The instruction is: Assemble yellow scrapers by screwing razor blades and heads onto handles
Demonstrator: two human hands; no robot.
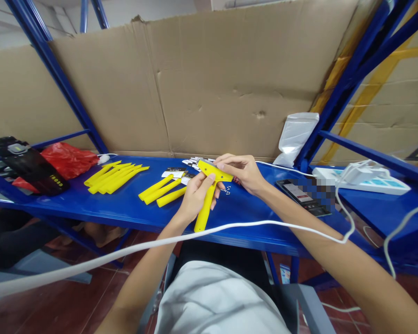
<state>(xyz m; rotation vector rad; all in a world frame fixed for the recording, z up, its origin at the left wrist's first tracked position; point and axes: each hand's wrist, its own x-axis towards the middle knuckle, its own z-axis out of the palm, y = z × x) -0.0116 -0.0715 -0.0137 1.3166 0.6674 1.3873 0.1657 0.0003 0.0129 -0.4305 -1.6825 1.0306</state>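
Note:
My left hand (pixel 194 195) is closed around the neck of a yellow scraper (pixel 204 214), thumb on its wide flat head. The handle points down towards me, over the table's front edge. My right hand (pixel 245 172) pinches the top edge of the scraper's head, where a grey blade strip shows; its fingertips are partly hidden. Small screws (pixel 226 189) lie on the table behind the hands. Left of them are several yellow handles (pixel 156 188), beside black-and-white packets (pixel 176 172). A second group of yellow handles (pixel 116 178) lies further left.
A black bottle (pixel 31 167) and a red plastic bag (pixel 69 160) stand at the left of the blue table (pixel 101 208). To the right are a phone (pixel 301 195), a power strip (pixel 365 181) and a white pouch (pixel 296 137). A white cable (pixel 125 253) crosses in front of me.

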